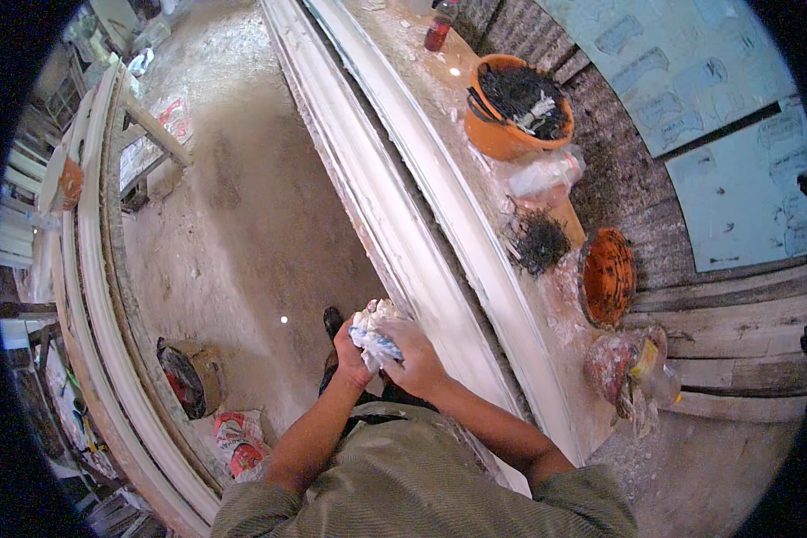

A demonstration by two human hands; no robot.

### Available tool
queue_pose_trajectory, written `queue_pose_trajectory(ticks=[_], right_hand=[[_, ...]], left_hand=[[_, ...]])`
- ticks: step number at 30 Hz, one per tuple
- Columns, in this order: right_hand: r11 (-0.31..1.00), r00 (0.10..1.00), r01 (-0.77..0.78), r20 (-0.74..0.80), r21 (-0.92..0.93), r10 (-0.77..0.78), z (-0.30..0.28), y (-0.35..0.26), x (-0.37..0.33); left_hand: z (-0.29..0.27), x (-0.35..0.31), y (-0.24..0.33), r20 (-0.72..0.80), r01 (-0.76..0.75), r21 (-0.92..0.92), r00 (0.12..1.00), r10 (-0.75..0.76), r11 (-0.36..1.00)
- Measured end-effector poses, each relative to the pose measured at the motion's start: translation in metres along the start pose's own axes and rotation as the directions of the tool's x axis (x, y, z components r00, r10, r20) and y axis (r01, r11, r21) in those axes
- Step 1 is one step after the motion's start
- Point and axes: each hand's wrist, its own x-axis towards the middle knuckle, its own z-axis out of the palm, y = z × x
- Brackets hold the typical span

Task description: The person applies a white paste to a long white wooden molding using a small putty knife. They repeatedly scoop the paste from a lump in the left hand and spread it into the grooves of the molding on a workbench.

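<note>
In front of my body, both hands are closed around a crumpled, plaster-smeared white and blue bundle point(375, 337); whether it is cloth or plastic I cannot tell. My left hand point(353, 357) grips it from the left, and my right hand point(414, 360) wraps over its right side. Lumpy whitish stuff shows at the bundle's top. Just right of my hands runs a long white plaster moulding point(377, 170), lying lengthwise on a bench. Parallel to it, beyond a dark gap, lies a second white strip point(457, 188).
An orange bucket point(502, 139) of dark fibres stands at the far right, near a bottle of red liquid point(438, 34). Nearer are a dark fibre clump point(540, 242) and an orange basin point(608, 278). More mouldings point(94, 242) line the left; a box point(193, 377) sits on the floor.
</note>
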Motion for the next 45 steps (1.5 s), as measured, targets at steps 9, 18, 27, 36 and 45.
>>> queue_pose_trajectory(ticks=[9, 18, 27, 36, 45], right_hand=[[0.953, 0.998, 0.024, 0.068, -0.302, -0.004, 0.013, 0.045, 0.240], [0.344, 0.849, 0.527, 0.468, -0.777, -0.244, 0.073, 0.097, 0.498], [0.412, 0.665, 0.706, 0.739, -0.575, -0.109, 0.031, 0.118, 0.339], [0.659, 0.578, 0.576, 0.811, -0.484, 0.090, -0.038, 0.096, -0.021], [0.768, 0.720, 0.249, 0.643, -0.590, 0.261, -0.093, 0.049, -0.291]], left_hand=[[0.030, 0.036, 0.122, 0.008, -0.010, -0.192, 1.000, 0.012, 0.981], [0.014, 0.019, 0.189, 0.025, -0.061, -0.232, 0.997, 0.069, 0.971], [-0.054, -0.016, 0.192, -0.094, -0.240, -0.323, 0.971, 0.221, 0.915], [-0.062, -0.047, 0.097, 0.114, -0.146, -0.190, 0.979, 0.169, 0.971], [-0.107, -0.113, -0.080, 0.018, -0.028, -0.223, 0.999, 0.032, 0.974]])
